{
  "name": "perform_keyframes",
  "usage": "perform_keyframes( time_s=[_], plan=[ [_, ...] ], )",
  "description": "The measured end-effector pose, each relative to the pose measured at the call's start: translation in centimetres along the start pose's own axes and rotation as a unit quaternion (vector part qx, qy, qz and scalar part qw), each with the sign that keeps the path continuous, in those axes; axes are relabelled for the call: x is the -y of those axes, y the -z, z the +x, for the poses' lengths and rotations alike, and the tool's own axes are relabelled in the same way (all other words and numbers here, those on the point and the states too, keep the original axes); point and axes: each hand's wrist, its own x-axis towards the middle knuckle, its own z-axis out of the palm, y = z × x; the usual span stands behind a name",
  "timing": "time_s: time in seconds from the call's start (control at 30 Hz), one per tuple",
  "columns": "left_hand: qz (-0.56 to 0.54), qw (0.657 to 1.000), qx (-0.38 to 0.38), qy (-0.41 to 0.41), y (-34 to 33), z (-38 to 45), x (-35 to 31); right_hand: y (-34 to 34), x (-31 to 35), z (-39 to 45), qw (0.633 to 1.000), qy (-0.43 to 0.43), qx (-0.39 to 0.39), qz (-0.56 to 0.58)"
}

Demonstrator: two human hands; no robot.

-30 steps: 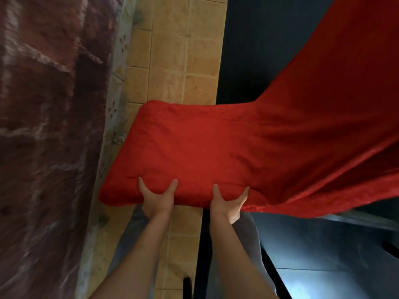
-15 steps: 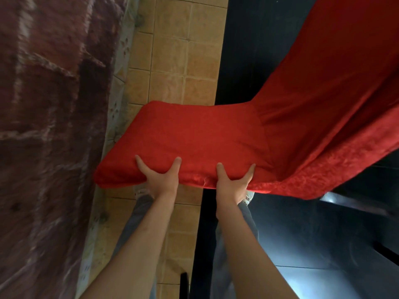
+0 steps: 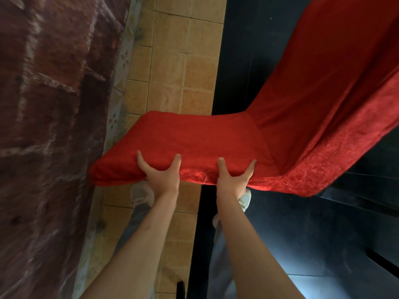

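A big red cloth (image 3: 194, 143) is folded into a thick flat pad in the middle of the head view. Its loose end (image 3: 323, 93) runs up and off to the upper right. My left hand (image 3: 162, 175) grips the pad's near edge, thumb and a finger spread over the top and the rest hidden underneath. My right hand (image 3: 233, 178) grips the same edge a little to the right, in the same way. The pad is held up in the air above the floor and my shoes.
A dark red stone wall (image 3: 43, 126) fills the left side. Tan floor tiles (image 3: 170, 61) run down the middle. Dark glossy floor (image 3: 323, 244) lies on the right. My grey trousers and pale shoes (image 3: 141, 194) stand below the cloth.
The folded pad and both hands have drawn a little away from me, and the pad looks narrower. The cloth's patterned edge on the right has turned up into view.
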Motion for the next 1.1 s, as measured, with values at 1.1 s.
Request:
perform_keyframes(
  time_s=[1.1],
  plan=[
    [-0.037, 0.999, -0.015, 0.021, -5.4, 2.2, -12.0, -2.4, 12.3, 3.8, 0.998, 0.037, 0.042, 0.027]
  ],
)
